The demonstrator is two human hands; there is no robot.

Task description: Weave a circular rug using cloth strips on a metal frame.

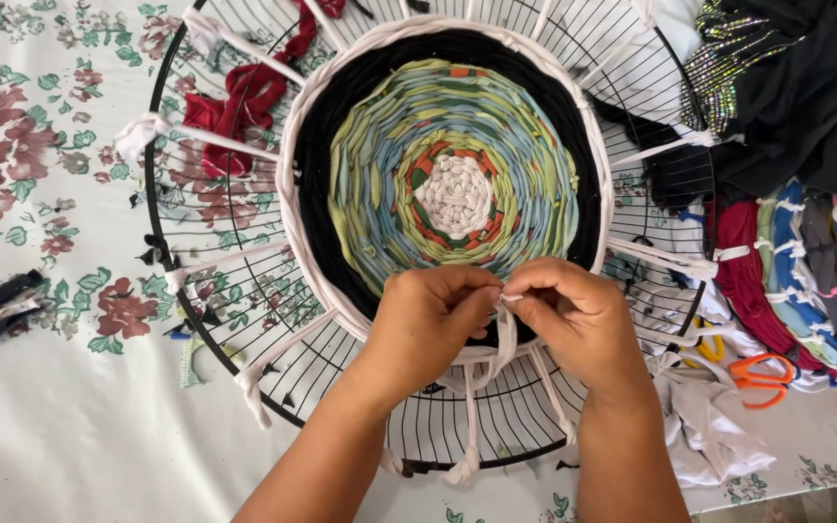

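Floral tablecloth [60, 426], white ground with red blooms and green leaves, spread beneath all items.

Black wire frame [162, 281], round, lying flat at centre; white spoke strips knotted to its rim and radiating inward.

Round woven mat [452, 160] mounted inside frame: white hub, rings of orange, green and blue, a broad black band, white outer edge.

White fabric strip [508, 334], at near edge of mat, between both hands. Long axis running near-to-far, free end hanging toward near rim, upper end pinched at mat's border. Judged light, soft, limp and somewhat stretchy; not fragile; best gripped close to the weave, where tension can be kept.

Left hand [428, 324]: fingers curled shut, thumb and forefinger pinching strip.

Right hand [578, 315]: likewise closed, fingertips nipping same strip, touching left hand's fingertips.

Red fabric scrap [244, 102], far left, draped on frame.

Bundled strips [806, 271], red, blue, grey, pink, at right; dark garment [806, 87] beyond them.

Orange-handled scissors [762, 378], near right, on pale cloth scraps.

Small black-and-white scrap [2, 305], far left edge.
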